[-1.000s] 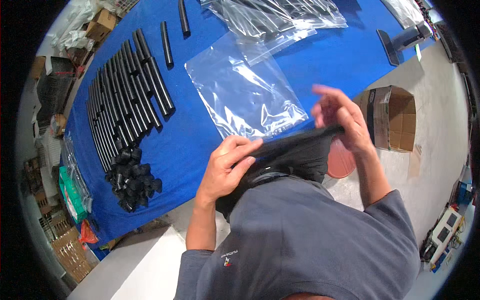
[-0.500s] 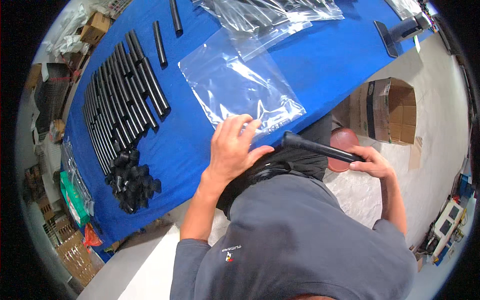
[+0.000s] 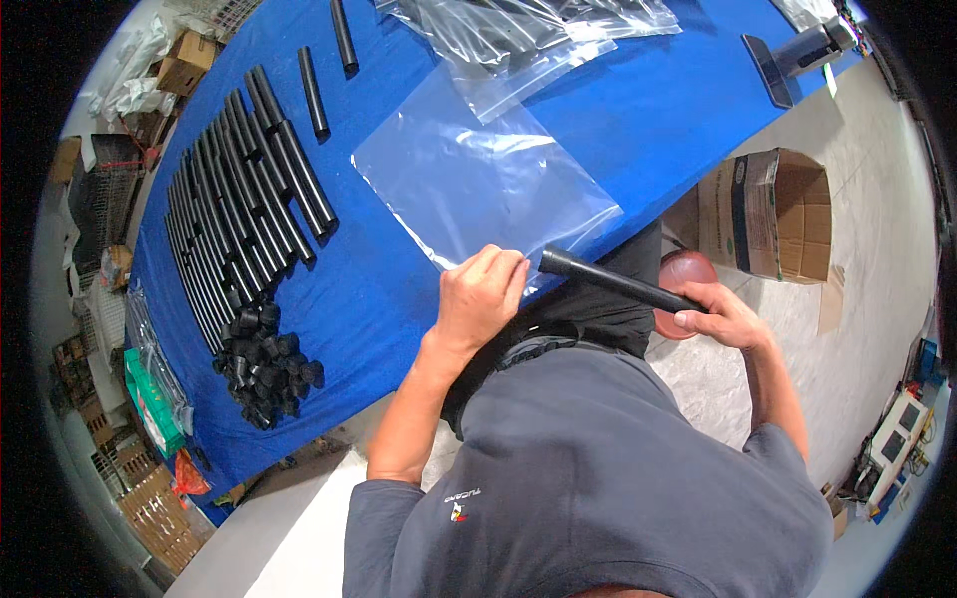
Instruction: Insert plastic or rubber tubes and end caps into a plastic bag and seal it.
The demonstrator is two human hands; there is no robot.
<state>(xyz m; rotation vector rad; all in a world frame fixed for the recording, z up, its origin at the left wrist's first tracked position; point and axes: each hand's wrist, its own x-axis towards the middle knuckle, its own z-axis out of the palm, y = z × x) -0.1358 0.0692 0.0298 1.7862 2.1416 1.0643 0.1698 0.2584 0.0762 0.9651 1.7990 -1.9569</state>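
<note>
My right hand is wrapped round one end of a flared black tube, in front of my legs, so its fat end is free and points toward my other hand. My left hand looks to be pinching the near edge of a clear plastic bag, maybe to lift that edge. Most of the bag lies on the blue tabletop, close to me. More black tubes lie in lines, perhaps to stay tidy, beside a heap of small black caps.
</note>
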